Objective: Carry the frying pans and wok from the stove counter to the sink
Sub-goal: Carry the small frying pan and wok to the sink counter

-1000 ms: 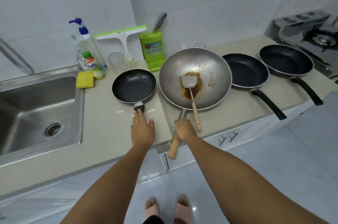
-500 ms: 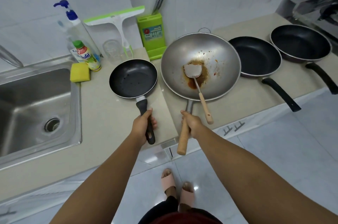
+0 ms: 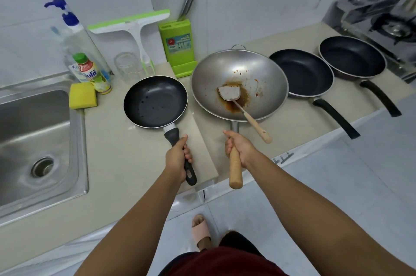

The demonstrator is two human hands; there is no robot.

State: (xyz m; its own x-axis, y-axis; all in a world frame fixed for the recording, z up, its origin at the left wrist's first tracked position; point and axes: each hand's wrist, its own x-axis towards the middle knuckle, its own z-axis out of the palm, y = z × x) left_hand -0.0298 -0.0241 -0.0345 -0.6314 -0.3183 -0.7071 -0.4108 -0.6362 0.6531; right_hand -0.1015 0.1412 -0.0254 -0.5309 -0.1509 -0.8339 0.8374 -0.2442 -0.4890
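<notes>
My left hand [image 3: 177, 158] grips the black handle of a small black frying pan [image 3: 155, 101] at the counter's middle. My right hand [image 3: 239, 148] is closed around the wooden handle of a steel wok [image 3: 261, 73], which holds brown sauce residue and a metal spatula [image 3: 238, 100] with a wooden grip. Two more black frying pans lie to the right, one [image 3: 301, 73] beside the wok and another [image 3: 352, 56] near the stove. The steel sink [image 3: 74, 131] is at the left.
Between sink and small pan sit a yellow sponge [image 3: 82, 98], a soap pump bottle [image 3: 76, 34], a small green-capped bottle [image 3: 92, 72], a glass [image 3: 127, 65], a squeegee [image 3: 132, 25] and a green knife block [image 3: 179, 47]. A gas stove [image 3: 387, 21] stands far right.
My left hand went from resting flat on the counter to gripping the small pan's handle. My right hand slid its grip up the wok's wooden handle. The view shifted nearer and higher.
</notes>
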